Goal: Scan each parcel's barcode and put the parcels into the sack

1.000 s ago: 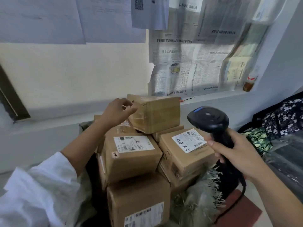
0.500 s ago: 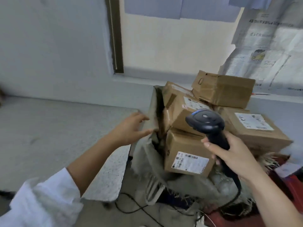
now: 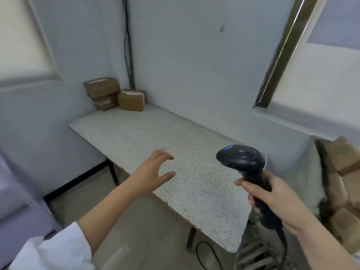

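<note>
Between parcels, I judge: my left hand (image 3: 153,172) hovers over the near edge of the speckled table (image 3: 155,129), fingers and thumb spread and lightly curved, holding and touching nothing. At four o'clock my right hand (image 3: 276,197) wraps the handle of the black scanner (image 3: 241,158). Stacked parcels (image 3: 115,94) sit in the table's far corner, eleven o'clock, well apart. The sack (image 3: 313,172) blurs at three o'clock. Next I likely reach across, take a box, and find its label.
</note>
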### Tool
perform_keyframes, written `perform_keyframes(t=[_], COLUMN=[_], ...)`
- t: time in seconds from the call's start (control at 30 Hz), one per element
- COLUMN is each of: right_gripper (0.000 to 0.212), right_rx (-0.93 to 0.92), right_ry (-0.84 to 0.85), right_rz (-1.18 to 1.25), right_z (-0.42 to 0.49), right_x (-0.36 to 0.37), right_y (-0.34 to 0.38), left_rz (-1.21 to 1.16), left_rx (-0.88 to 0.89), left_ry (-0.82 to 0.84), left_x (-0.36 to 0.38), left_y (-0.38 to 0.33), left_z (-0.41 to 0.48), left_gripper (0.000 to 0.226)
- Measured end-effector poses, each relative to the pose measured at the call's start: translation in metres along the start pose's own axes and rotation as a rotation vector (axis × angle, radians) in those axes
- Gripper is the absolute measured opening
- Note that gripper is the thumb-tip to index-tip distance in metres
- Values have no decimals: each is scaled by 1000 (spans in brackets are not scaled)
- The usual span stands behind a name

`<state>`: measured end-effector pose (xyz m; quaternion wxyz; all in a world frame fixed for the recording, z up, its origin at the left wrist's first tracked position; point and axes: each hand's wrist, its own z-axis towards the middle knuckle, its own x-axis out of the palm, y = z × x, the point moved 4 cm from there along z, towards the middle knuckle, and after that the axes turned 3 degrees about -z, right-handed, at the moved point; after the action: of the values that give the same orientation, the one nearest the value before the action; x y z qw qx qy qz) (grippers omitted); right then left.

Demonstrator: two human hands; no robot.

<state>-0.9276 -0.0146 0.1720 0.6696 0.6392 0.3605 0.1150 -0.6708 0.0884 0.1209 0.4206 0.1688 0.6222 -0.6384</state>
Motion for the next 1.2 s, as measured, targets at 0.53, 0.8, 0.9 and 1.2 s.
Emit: perform_keyframes(t=[0.53,0.8,0.9,1.2], right_gripper=[26,36,28,16], right_rx=[-25,9,6,47], right_ry=[53,22,23,-34], right_rz=[54,77,93,148], right_z=[148,240,281,391], right_x=[203,229,235,263], right_y=[86,94,98,123], left_rz=[83,41,63,73], left_rx=[-95,-51,-17,-3], left_ry=[-72,-33,-11,47], left_x=[-186,-195,-205,-227], left_y=[194,248,271,341], left_z=[1,97,142,249], left_gripper=[45,45,43,47])
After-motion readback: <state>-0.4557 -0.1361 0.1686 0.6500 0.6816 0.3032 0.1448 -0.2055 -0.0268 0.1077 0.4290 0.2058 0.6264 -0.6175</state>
